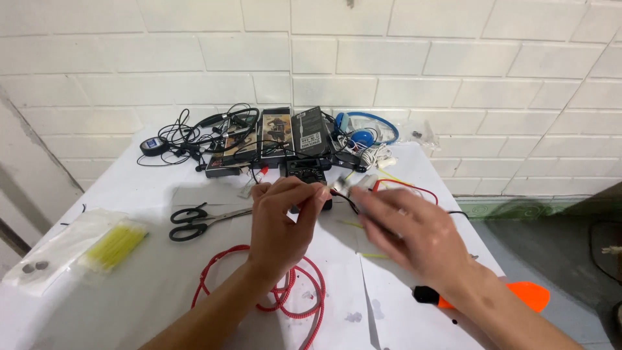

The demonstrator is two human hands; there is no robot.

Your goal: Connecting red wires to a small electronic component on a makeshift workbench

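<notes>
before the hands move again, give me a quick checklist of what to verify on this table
1. Left hand pinching the small part at its fingertips: ok.
2. Right hand grip on the small pale part: cannot tell, blurred.
3. Black wire hanging between the hands, free of snags: cannot tell.
4. Scissors lying flat, apart from both hands: ok.
5. Red cable coiled under the left wrist, away from the fingertips: ok.
6. Orange-handled tool at the table edge, partly overhanging: not ok.

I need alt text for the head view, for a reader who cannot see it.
Two hands, left hand and blurred right hand, pinch a small connector with wires above a white table. Scissors, a red cable and blue headphones lie around.
</notes>
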